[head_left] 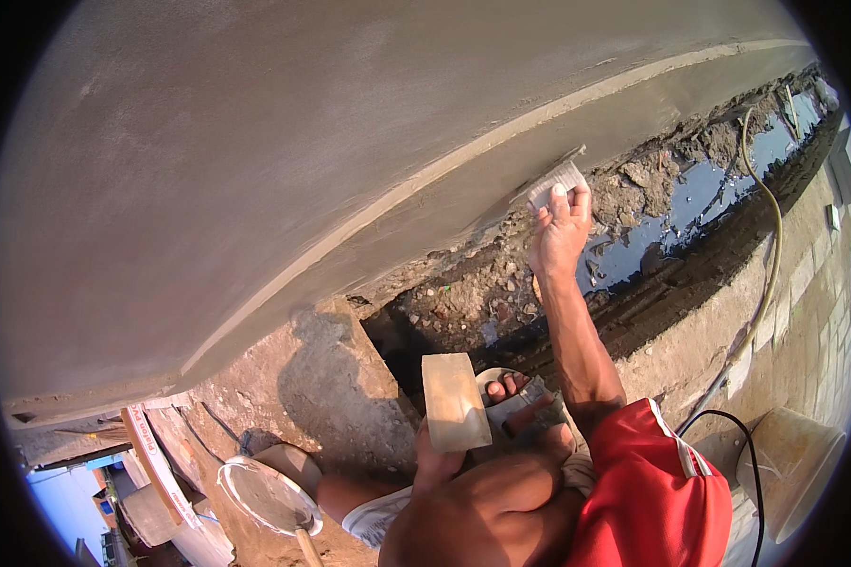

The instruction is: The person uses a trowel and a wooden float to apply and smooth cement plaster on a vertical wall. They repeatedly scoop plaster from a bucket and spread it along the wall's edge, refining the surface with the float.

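Observation:
My right hand [563, 230] is stretched out to the lower part of the plastered wall [208, 180]. Its fingers are closed on a flat, pale grey rectangular plastering tool [555, 186], whose thin edge lies at the wall surface. My left hand [435, 465], mostly hidden, is closed beneath a flat rectangular board [457, 402], held in front of my bent knees. The board's visible face is smooth and tan, and its grip does not show. Along the wall runs a raised, lighter plaster band [416, 184], above the strip where my right hand is.
A ditch with rubble and dark water [700, 194] runs along the wall's foot. On its far side a hose [771, 274] crosses the concrete edge. A bucket [792, 468] stands at lower right; a round white-rimmed container [269, 496] at lower left. My sandaled foot [501, 383] is beside the ditch.

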The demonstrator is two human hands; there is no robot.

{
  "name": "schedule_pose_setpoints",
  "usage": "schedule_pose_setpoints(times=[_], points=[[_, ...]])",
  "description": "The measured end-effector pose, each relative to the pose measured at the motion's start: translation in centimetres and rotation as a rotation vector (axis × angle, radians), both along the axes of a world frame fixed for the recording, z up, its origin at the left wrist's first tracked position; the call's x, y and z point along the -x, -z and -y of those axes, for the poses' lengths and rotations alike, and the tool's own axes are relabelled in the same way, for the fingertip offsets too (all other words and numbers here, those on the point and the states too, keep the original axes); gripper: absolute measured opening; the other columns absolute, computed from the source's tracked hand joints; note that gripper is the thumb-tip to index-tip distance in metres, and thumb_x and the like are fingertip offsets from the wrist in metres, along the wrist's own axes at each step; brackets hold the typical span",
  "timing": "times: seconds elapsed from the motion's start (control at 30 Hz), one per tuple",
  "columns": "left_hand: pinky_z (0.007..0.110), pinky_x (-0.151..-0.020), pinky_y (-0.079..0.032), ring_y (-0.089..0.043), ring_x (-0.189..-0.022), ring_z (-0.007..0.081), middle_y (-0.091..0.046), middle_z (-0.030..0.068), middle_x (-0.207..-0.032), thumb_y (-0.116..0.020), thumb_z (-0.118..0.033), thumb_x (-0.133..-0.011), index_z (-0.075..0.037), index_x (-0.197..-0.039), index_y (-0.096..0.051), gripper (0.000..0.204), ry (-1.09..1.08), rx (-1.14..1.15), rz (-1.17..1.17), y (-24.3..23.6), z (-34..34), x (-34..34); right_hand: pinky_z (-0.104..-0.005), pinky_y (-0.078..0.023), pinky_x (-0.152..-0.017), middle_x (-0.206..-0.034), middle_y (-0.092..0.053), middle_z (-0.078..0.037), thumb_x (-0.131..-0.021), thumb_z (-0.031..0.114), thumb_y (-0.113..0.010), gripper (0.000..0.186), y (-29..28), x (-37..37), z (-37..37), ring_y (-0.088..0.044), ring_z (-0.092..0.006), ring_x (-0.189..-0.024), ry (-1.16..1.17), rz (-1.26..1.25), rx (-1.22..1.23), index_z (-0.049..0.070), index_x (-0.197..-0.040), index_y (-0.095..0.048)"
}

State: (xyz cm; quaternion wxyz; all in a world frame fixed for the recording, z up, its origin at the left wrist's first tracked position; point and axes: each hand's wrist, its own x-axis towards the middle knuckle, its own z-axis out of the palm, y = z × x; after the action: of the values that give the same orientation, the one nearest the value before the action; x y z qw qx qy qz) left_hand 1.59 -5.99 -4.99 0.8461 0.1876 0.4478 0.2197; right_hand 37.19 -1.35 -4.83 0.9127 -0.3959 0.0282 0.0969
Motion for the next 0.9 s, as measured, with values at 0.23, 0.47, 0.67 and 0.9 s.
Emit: schedule_pose_setpoints(times=[0.23, 0.47, 0.67, 0.9], points=[[0.037, -0.081, -0.050, -0.060, -0.094, 0.0246, -0.060, 0.0112, -0.107, -0.044, -0.020, -0.094, -0.001, -0.116, -0.052, 0.030, -0.010, 0.001, -0.002, 0.0, 0.2, 0.2, -0.0310, -0.043, -0.083, -0.105, -0.054, -0.011, -0.091, 0.011, -0.054, 0.033, -5.5, 9.4, -2.6, -0.053, -0.0201, -0.094, -0.353, 0.566, 0.268, 0.000, -0.121, -0.047], [0.037, -0.081, -0.050, -0.061, -0.094, 0.0247, -0.060, 0.0112, -0.107, -0.043, -0.020, -0.094, -0.001, -0.116, -0.052, 0.030, 0.035, -0.062, -0.056, -0.4, -0.1, 2.0, -0.0427, -0.045, -0.088, -0.111, -0.056, -0.001, -0.087, 0.018, -0.059, 0.032, 4.8, 6.0, 1.9, -0.055, -0.0184, -0.103, -0.334, -0.250, -0.213, 0.012, -0.116, -0.047], [0.038, -0.082, -0.050, -0.060, -0.096, 0.0263, -0.059, 0.0130, -0.109, -0.041, -0.020, -0.094, 0.000, -0.117, -0.051, 0.033, 0.030, 0.012, 0.016, -0.5, -0.3, 1.0, -0.0445, -0.046, -0.081, -0.109, -0.055, 0.000, -0.091, 0.014, -0.052, 0.025, 7.2, 3.2, 0.1, -0.054, -0.0189, -0.101, -0.260, -0.315, -0.202, 0.013, -0.115, -0.045], [0.038, -0.084, -0.050, -0.060, -0.097, 0.0268, -0.059, 0.0137, -0.110, -0.041, -0.019, -0.094, 0.001, -0.119, -0.050, 0.033, -0.013, -0.005, 0.028, -0.2, -0.1, 1.5, -0.0283, -0.047, -0.069, -0.095, -0.052, -0.001, -0.090, 0.008, -0.053, 0.019, -0.3, 6.0, -3.2, -0.050, -0.0086, -0.081, -0.126, -0.143, -0.077, 0.008, -0.106, -0.043]])
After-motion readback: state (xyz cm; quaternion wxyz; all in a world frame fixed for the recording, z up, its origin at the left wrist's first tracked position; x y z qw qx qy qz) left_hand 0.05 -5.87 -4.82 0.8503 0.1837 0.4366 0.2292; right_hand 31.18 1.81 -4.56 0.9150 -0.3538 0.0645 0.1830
